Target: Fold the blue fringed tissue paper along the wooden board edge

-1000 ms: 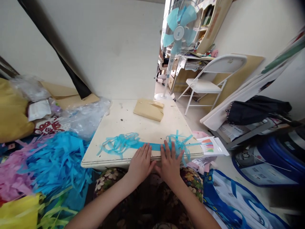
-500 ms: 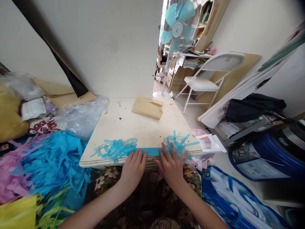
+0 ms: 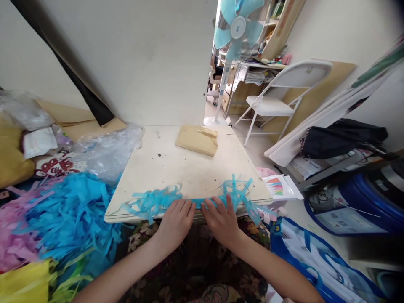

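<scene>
blue streamers (image 3: pixel 158 200) along near edge, passage above tabletop (image 3: pixel 148 166), cardboard (image 3: pixel 196 142) farther back

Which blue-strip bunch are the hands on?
The blue bunch on the tabletop: left hand and right hand touch its middle, with strips splaying from both ends. The other, a bushier heap, lies left of the tabletop.
</scene>
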The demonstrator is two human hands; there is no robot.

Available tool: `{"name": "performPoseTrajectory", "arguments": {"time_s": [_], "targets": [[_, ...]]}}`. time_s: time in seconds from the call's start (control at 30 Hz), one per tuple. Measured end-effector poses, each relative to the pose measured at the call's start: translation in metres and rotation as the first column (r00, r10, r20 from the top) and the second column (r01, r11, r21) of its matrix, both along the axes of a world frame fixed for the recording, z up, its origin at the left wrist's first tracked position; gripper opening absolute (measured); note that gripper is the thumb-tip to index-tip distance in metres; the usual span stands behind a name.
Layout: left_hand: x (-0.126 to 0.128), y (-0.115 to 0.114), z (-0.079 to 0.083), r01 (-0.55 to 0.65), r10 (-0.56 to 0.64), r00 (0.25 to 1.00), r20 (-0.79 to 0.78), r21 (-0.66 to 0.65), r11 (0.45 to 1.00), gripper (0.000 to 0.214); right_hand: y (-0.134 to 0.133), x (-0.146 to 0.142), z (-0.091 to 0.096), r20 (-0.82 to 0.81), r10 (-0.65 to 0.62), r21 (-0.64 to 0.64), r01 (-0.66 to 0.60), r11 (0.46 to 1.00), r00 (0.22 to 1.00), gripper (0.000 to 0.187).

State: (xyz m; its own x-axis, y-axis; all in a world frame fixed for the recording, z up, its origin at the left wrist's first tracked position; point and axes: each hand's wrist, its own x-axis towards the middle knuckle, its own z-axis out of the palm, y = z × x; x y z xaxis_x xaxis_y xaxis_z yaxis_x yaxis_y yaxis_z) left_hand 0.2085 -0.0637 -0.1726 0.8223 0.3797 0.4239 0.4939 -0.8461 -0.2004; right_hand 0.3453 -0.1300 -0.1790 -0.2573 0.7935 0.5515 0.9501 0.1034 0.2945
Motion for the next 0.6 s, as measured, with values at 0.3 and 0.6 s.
{"name": "performPoseTrajectory", "arguments": {"time_s": [0.3,0.6], "targets": [[-0.002,0.011,0.002,-0.072,0.071,0.997,-0.01,-0.162,0.984,0.015,0.014,0.032,0.017,-0.093,-0.025,-0.204,0.006,0.979,0.995,0.01],[-0.004,0.018,0.012,-0.13,0.154,0.987,0.041,-0.356,0.926,0.019,0.02,0.05,0.038,-0.179,-0.058,-0.447,-0.029,0.894,0.982,0.013]]}}
